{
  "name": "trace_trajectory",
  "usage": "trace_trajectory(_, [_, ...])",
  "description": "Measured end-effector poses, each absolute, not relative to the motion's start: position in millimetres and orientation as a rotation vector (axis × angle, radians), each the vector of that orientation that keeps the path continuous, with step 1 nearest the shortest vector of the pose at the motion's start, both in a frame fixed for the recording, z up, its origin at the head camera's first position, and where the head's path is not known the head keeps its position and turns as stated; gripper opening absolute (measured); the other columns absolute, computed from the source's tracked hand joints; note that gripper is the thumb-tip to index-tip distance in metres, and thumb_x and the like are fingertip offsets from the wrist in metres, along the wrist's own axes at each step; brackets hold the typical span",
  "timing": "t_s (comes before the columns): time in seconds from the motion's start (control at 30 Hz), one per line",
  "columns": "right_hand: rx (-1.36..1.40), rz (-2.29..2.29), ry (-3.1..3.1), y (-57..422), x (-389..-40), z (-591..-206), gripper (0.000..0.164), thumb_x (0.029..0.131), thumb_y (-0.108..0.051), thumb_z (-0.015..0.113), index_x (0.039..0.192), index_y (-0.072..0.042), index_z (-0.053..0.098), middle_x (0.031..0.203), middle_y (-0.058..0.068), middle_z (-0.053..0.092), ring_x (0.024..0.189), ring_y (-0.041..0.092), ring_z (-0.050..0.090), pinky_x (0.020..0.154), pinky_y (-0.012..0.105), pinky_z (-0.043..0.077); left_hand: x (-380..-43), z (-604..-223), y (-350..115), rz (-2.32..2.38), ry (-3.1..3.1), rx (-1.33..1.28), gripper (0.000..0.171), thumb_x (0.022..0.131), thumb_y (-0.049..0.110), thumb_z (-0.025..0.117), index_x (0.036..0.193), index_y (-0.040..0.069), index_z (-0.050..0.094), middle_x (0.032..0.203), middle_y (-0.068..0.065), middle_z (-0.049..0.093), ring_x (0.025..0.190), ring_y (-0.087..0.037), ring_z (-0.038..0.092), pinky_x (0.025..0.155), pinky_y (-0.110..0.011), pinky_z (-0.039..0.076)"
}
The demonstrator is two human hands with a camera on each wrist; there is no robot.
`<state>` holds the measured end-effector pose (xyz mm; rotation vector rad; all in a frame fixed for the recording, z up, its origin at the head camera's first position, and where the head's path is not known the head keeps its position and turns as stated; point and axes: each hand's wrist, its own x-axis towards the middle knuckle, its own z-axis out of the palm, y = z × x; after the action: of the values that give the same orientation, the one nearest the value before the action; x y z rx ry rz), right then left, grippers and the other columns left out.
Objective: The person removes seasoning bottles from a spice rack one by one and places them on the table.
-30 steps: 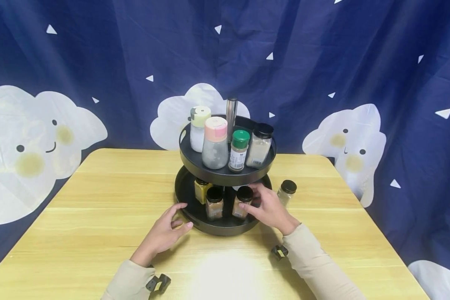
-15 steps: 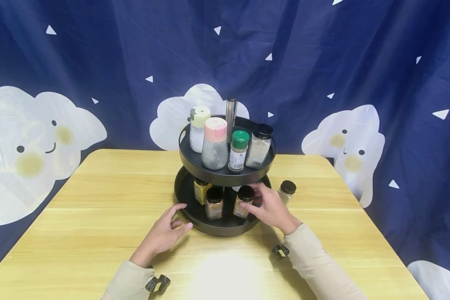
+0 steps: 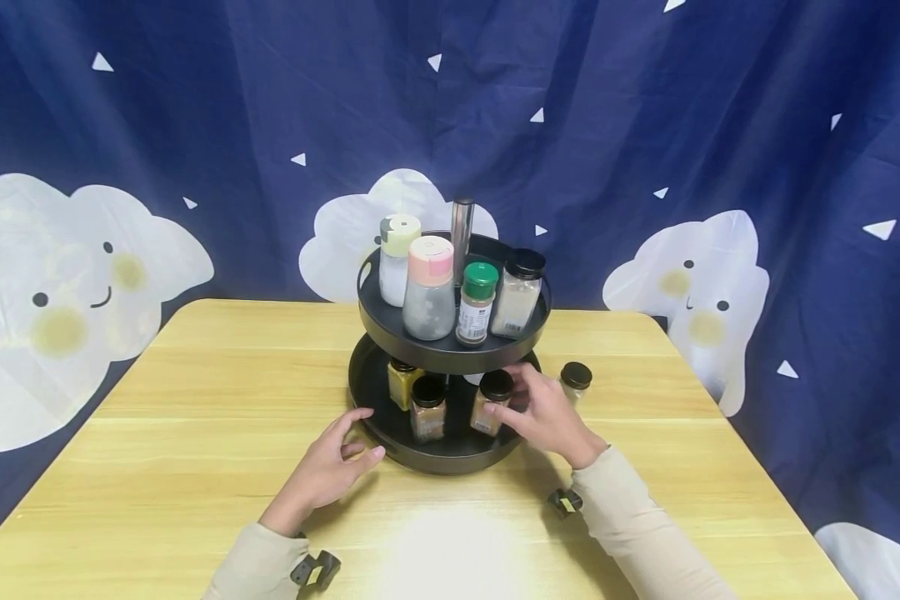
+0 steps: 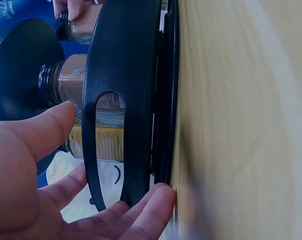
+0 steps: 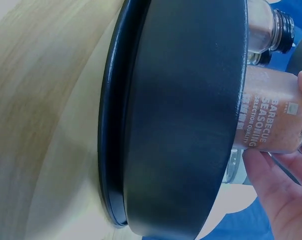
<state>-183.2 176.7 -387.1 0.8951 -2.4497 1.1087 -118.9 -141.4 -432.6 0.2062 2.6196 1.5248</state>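
Note:
On the lower tier of a black two-tier tray (image 3: 450,460), my right hand (image 3: 547,417) pinches a seasoning jar (image 3: 488,408) with a black lid. Its label reads "Barbecue Seasoning" in the right wrist view, where thumb and fingers sit on either side of the jar (image 5: 276,110). My left hand (image 3: 328,467) is at the tray's left rim, fingers spread and slightly bent. In the left wrist view its fingertips lie by the handle cutout; whether they press on it I cannot tell. A second brown jar (image 3: 428,410) and a yellow jar (image 3: 402,383) stand left of the held one.
The upper tier (image 3: 457,360) carries a pink-capped bottle (image 3: 430,292), a yellow-capped bottle (image 3: 394,267), a green-capped jar (image 3: 476,308), a black-lidded jar (image 3: 519,296) and a tall dark cylinder (image 3: 461,237). Another black-lidded jar (image 3: 575,379) stands on the wooden table (image 3: 195,400), right of the tray.
My right hand has shifted the barbecue seasoning jar slightly to the right on the lower tier. The left hand has stayed in place.

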Motion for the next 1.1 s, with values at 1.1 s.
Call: trace_trajectory(1.1, [0.854,1.127,-2.44,184.1,-183.2,-379.2,0.047,0.075,-0.015,0.08,0.113,-0.002,0.055,0.098,0.017,0.069,0.077,0.025,0.069,0.067,0.04,0.061,-118.0,-429.5,-140.4,1.527,2.615,0.187,0.063,0.087,0.035,0.068,0.141,0.024,0.037,0.151,-0.026,0.026,0.116,-0.039,0.053,0.096,-0.058,0.045])
